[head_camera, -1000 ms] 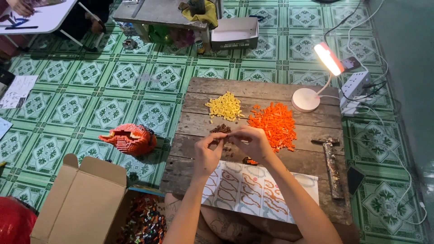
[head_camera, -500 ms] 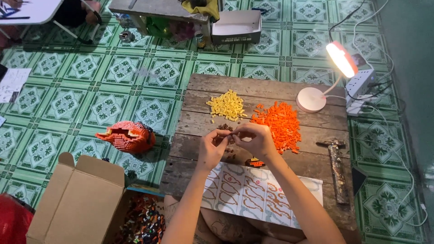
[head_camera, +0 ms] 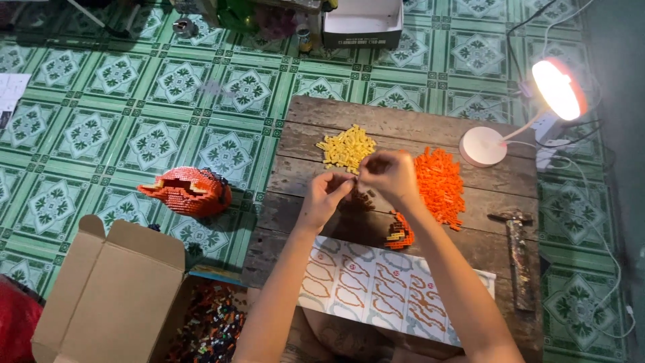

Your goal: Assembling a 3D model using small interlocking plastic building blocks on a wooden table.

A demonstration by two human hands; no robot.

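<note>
The left hand point(head_camera: 327, 195) and the right hand point(head_camera: 392, 176) meet fingertip to fingertip above the wooden surface point(head_camera: 403, 128), pinching something small between them; it is too small and too covered by the fingers to make out, so what exactly they grasp cannot be told. Both forearms rise from the bottom edge, bent inward, the right hand curled over the left.

Nearest the person, a printed sheet point(head_camera: 376, 296) with orange outline patterns lies on the surface, partly under the arms. Just beyond it, beside the right wrist, sits a small orange and dark built piece point(head_camera: 400, 234). A few dark bits lie under the hands, hard to read. Farther on, a pile of orange pieces point(head_camera: 440, 185) lies right of the hands and a pile of yellow pieces point(head_camera: 346, 148) just behind them. A hammer point(head_camera: 517, 252) lies at the right edge, and a lit desk lamp point(head_camera: 500, 131) stands at the far right corner.

On the tiled floor to the left are an open cardboard box point(head_camera: 101, 289) and an orange model point(head_camera: 187, 190).
</note>
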